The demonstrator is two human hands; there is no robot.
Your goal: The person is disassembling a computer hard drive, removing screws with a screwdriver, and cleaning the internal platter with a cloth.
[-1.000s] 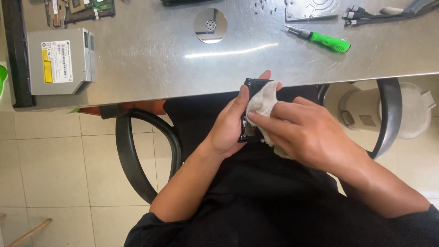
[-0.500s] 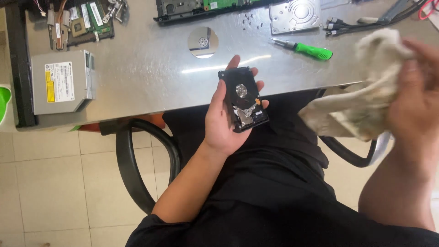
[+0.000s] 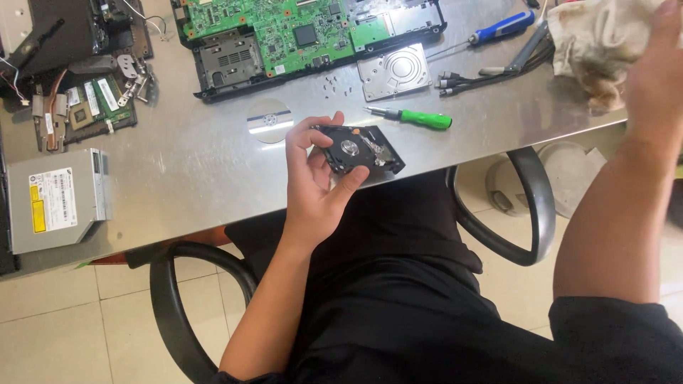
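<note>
My left hand (image 3: 313, 181) holds an opened black hard drive (image 3: 359, 149) just above the front edge of the steel table (image 3: 185, 178), its round platter hub facing up. My right hand (image 3: 654, 67) is far out at the right, resting on a crumpled off-white cloth (image 3: 587, 39) that lies on the table's right end; whether the fingers grip the cloth is hidden. A green-handled screwdriver (image 3: 416, 117) lies on the table just beyond the drive.
An open laptop chassis with a green circuit board (image 3: 299, 32), a silver drive cover plate (image 3: 395, 71), a shiny disc (image 3: 269, 119), loose screws, a blue-handled screwdriver (image 3: 501, 27), cables (image 3: 469, 75), a grey optical drive (image 3: 57, 199) and small boards (image 3: 85, 107) cover the table. Black chair armrests (image 3: 530, 206) flank my lap.
My right hand took the cloth off the drive and carried it right and up onto the table. My left hand lifted the drive to the table edge.
</note>
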